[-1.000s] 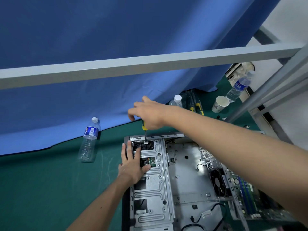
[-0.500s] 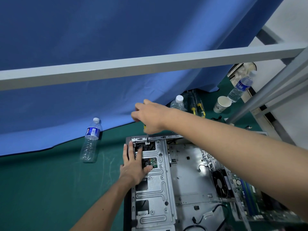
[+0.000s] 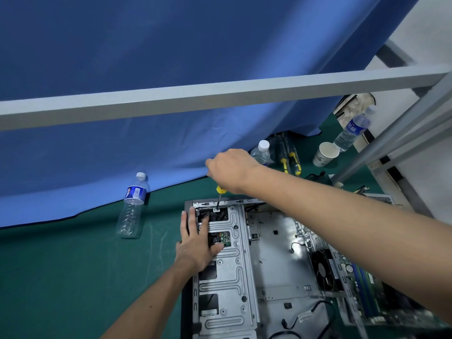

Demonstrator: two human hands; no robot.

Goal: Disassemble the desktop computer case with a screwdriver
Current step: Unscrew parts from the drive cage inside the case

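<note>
One screwdriver (image 3: 219,197) — gripped upright in the right hand (image 3: 233,171) — tips a screw on the case (image 3: 221,270); left hand (image 3: 199,243) presses flat just below.

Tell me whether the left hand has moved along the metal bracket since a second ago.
No. The left hand still presses flat on the metal bracket, fingertips beside the same dark cutout.

No text can be read anywhere. The water bottle (image 3: 132,207) well to the left of the left hand's fingers (image 3: 192,220) carries a blue label with a small picture and print too small to read. The far bottle's (image 3: 352,129) label is blurred.
</note>
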